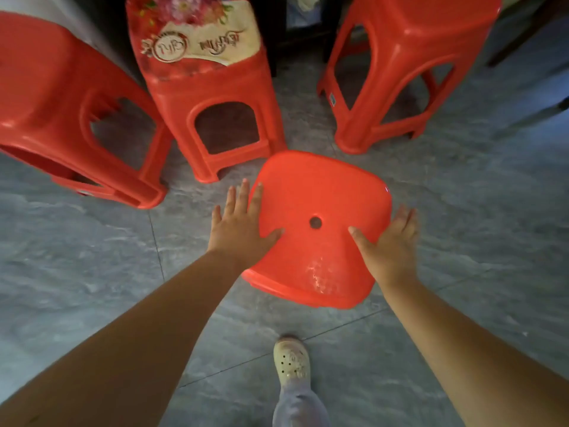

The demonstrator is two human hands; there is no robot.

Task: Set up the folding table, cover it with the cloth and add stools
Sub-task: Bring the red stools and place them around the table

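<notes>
Below my head camera, on the grey tiled floor (462, 211), stands the red square plastic stool with a small round hole in its seat (314, 192). This is the task's thing I work on now. My left grip (243, 224) lies at the left edge of the seat, with the fingers straight and spread along the rim and the thumb resting on the top. My right grip (389, 245) is at the right edge in the same way, thumb on the seat and fingers straight beside the rim. So both are released: they touch the stool but are not closed round it.

I judge that the step in hand is to take this stool and carry it to the folding desk. That desk is not visible from here, so I cannot say where it stands. To do the step well, I should curl the fingers under the rim on both sides before lifting. Then I should keep the seat level and lift straight up, so that the legs do not knock the other stools, which are near. My foot in the pale clog shoe (292, 359) is close behind the stool, so I should mind it also.

Now the count: four red plastic stools in all. Besides mine there is the stool at the left (61, 97), which looks tilted, the stool in the middle (212, 90) and the stool at the right (409, 57). One folded cloth with flower print (203, 35), which seems packed in a shiny wrapper, lies on the seat of the middle one. There are two grips and one shoe.
</notes>
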